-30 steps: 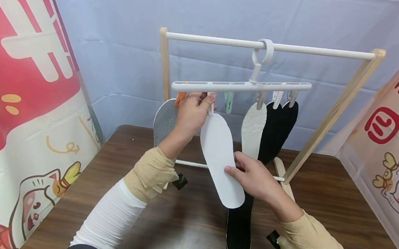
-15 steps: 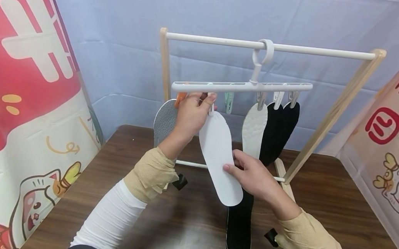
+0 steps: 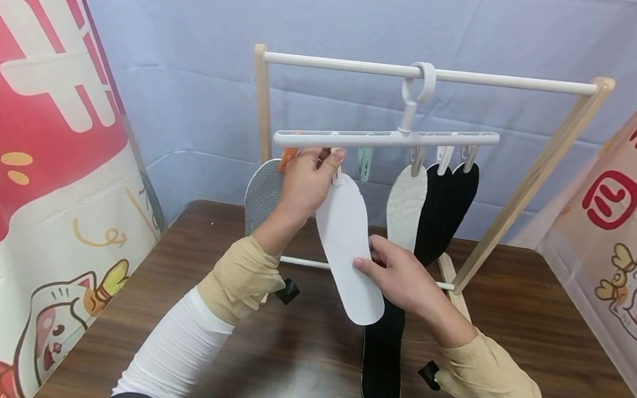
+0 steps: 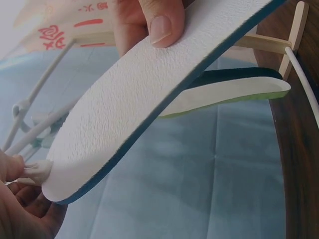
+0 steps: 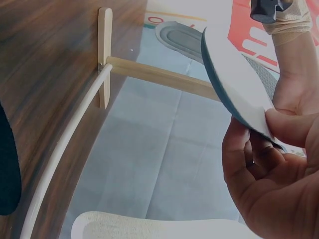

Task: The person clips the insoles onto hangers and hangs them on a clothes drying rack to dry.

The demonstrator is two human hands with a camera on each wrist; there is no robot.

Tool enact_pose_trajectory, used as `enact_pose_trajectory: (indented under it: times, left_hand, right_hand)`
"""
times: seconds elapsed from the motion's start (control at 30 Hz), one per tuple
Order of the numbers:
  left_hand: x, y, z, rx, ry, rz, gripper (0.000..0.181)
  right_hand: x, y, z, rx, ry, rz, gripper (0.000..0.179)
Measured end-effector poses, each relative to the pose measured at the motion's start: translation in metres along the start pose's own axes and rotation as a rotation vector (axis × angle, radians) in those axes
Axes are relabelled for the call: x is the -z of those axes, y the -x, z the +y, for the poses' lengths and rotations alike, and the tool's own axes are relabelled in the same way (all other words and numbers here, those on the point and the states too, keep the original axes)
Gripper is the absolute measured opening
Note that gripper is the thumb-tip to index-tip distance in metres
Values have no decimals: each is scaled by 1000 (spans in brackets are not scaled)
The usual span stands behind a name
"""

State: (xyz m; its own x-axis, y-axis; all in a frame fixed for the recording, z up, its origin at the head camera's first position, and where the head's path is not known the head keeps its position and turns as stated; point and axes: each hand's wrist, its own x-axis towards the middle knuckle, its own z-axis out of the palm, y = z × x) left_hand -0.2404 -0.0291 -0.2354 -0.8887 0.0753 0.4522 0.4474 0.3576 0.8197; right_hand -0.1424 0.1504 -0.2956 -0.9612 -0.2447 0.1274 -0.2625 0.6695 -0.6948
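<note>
- Writing: red banner (image 3: 42, 99) on the left has large white characters; right banner (image 3: 623, 208) has red ones. I can't make out either.
- White insole (image 3: 348, 250): flat, pale, dark-edged, hanging from the clip hanger (image 3: 383, 139) on the wooden rack (image 3: 531, 177).
- Your left hand (image 3: 305, 183) pinches a clip at its top; your right hand (image 3: 401, 279) pinches its right edge, thumb on the face.
- Around: grey insole (image 3: 260, 195) far left, cream insole (image 3: 405, 205) and black insoles (image 3: 451, 202) hanging right, another black insole (image 3: 381, 364) on the table (image 3: 536, 337).

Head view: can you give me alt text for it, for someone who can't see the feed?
Two hands hold a white insole at a clip hanger hung on a wooden rack: the left hand pinches a clip at its top, the right hand grips its side edge. Three more insoles hang there; a black insole lies on the table.
</note>
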Motion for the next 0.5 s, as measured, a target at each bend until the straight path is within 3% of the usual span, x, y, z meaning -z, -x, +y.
enact_pose_trajectory:
  times: [0.5]
  left_hand:
    - [1, -1, -1, 2, -19, 6, 30]
  right_hand:
    - [-1, -4, -3, -14, -35, -10, 15]
